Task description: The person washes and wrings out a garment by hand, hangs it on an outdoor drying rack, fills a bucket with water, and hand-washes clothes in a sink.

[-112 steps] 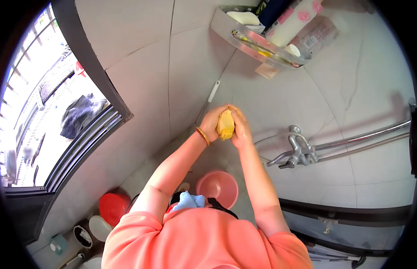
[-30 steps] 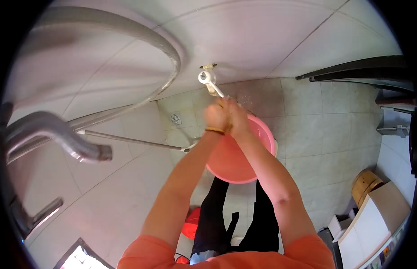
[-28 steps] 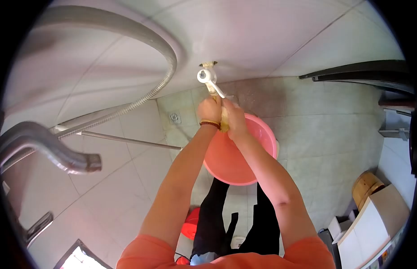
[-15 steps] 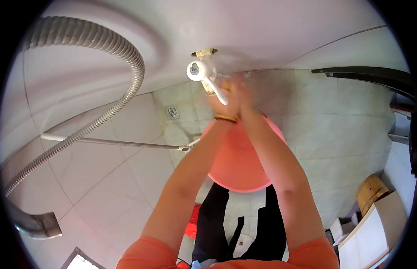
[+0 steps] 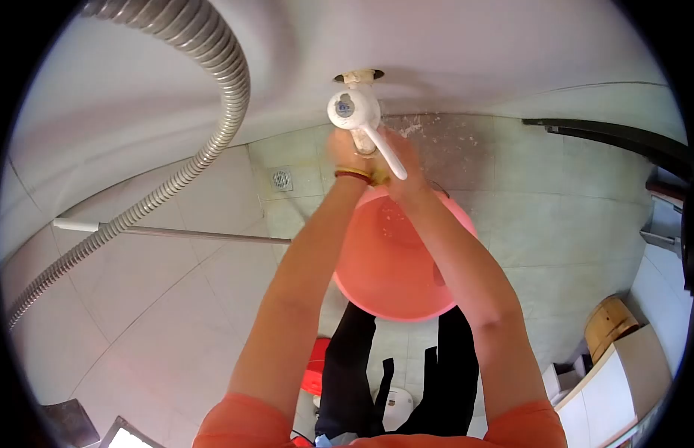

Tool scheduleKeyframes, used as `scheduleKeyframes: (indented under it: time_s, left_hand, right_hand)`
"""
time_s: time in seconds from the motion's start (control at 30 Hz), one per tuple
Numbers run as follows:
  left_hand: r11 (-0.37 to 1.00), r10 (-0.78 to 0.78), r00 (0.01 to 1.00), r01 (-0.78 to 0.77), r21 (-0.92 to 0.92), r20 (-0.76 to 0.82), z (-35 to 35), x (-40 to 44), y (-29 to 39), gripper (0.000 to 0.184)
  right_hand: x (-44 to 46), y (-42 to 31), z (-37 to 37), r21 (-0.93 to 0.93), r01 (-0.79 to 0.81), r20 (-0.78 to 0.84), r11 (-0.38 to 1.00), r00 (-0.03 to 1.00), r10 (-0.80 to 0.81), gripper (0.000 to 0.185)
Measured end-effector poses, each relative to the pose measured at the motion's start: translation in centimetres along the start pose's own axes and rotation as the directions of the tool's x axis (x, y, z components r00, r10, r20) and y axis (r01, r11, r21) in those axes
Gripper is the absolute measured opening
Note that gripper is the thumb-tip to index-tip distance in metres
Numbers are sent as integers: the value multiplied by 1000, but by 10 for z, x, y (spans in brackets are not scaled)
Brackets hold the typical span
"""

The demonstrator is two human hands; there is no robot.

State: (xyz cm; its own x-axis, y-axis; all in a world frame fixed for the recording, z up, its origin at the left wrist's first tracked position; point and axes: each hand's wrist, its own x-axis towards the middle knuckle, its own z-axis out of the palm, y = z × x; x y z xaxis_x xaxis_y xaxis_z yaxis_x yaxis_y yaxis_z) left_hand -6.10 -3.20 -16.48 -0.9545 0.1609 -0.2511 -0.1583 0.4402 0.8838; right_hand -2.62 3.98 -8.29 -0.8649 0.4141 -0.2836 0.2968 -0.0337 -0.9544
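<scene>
A white tap with a lever handle sticks out of the wall, its spout pointing down. My left hand is just left of the spout, with a red and yellow band around the wrist. On the other side, partly behind the lever, is my right hand. Both hands are blurred, and their fingers are mostly hidden by the tap. A small yellowish patch shows between the wrists; I cannot tell what it is. Below my forearms stands a pink basin with droplets or bubbles inside.
A ribbed metal hose curves across the left. A pole lies behind it, near a floor drain. At the right are a wooden bucket and a white cabinet. A red object is beside my left leg.
My hands were together to the right of the spout; now they are apart, one on either side of it. The view has shifted slightly, and more of the basin's inside shows.
</scene>
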Motion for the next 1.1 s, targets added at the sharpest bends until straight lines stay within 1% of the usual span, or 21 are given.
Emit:
scheduleKeyframes:
  time_s: [0.03, 0.1, 0.17, 0.23, 0.27, 0.4, 0.43, 0.47, 0.5, 0.53, 0.6, 0.67, 0.7, 0.73, 0.8, 0.9, 0.97, 1.0, 1.03, 1.07, 1.1]
  left_hand:
    - [989, 39, 999, -36, 147, -17, -13, -2, 34, 26]
    - [882, 137, 989, -97, 460, -53, -10, -34, 93, 26]
    - [834, 185, 983, -147, 531, -17, 1, -56, 124, 27]
    - [842, 105, 994, -67, 536, -41, -9, -36, 112, 28]
    - [858, 77, 997, -55, 510, -22, -26, -15, 87, 23]
    - [927, 33, 989, 24, 374, -146, -45, -2, 73, 36]
    - [931, 157, 985, -124, 344, -70, -48, -9, 82, 33]
    - [914, 284, 959, -272, 302, 5, -48, -20, 92, 29]
    - [972, 167, 984, -176, 156, 68, -38, -31, 94, 26]
    - [998, 53, 988, -55, 13, 148, -26, -45, 95, 23]
    - [845, 385, 898, -436, 311, 211, -17, -81, 142, 22]
    - [757, 427, 883, -466, 459, 194, -12, -85, 139, 22]
    - [708, 448, 875, -472, 525, 183, -11, -86, 136, 22]
    - [875, 411, 911, -398, 275, 10, -1, -64, 89, 25]
    - [926, 343, 938, -330, 186, -45, 1, -17, 40, 25]
    - [695, 361, 931, -312, 648, 62, -24, -10, 36, 23]
    - [552, 504, 855, -209, 807, -123, -4, -33, 49, 29]
    - [717, 356, 919, -151, 680, -171, -7, -30, 54, 32]
    - [849, 188, 965, -65, 525, -184, -8, -29, 57, 34]
    - [937, 10, 986, 50, 347, -168, -7, -30, 61, 37]
    - [956, 67, 991, -31, 293, -114, -10, -24, 56, 38]
  right_hand:
    - [-1, -9, -2, -48, 79, -32, 996, 996, -81, 30]
    - [8, -22, -14, -605, 118, 95, 788, 993, -75, 31]
    - [4, 3, -24, -458, 442, 235, 772, 897, -374, 29]
    - [-3, -23, -22, -405, 271, 160, 873, 961, -224, 24]
    - [-1, 9, -7, -176, -8, 45, 984, 999, 16, 29]
    - [-16, 11, -10, 190, -88, -36, 978, 995, 96, 40]
    - [-14, 3, -12, 234, -96, -38, 968, 993, 108, 43]
    - [-10, -5, -21, 522, -462, 151, 717, 878, 455, 44]
    - [-8, -22, -29, 649, -712, 428, 268, 633, 645, 45]
    - [-5, 13, -24, 761, -625, 622, 171, 779, 79, 47]
    - [-11, -16, -31, 780, -496, 449, 382, 868, 212, 44]
    - [-4, 20, -18, 865, -313, 282, 393, 950, 134, 37]
    - [-5, 23, -15, 789, -301, 247, 536, 954, 172, 34]
    - [-6, 23, -10, 688, -288, 205, 666, 958, 202, 32]
    - [-7, 20, 2, 426, -255, 108, 868, 967, 232, 27]
    - [-15, 14, 2, -93, -172, 48, 981, 983, 177, 23]
    - [-8, -9, -13, -463, 16, 173, 886, 982, 73, 23]
    - [-6, -4, -11, -100, -201, 130, 975, 968, 213, 24]
    - [-6, 8, -8, 278, -385, 143, 880, 923, 358, 25]
    - [-6, 20, -6, 597, -500, 213, 627, 853, 477, 26]
    - [-6, 27, -8, 803, -530, 323, 272, 772, 548, 28]
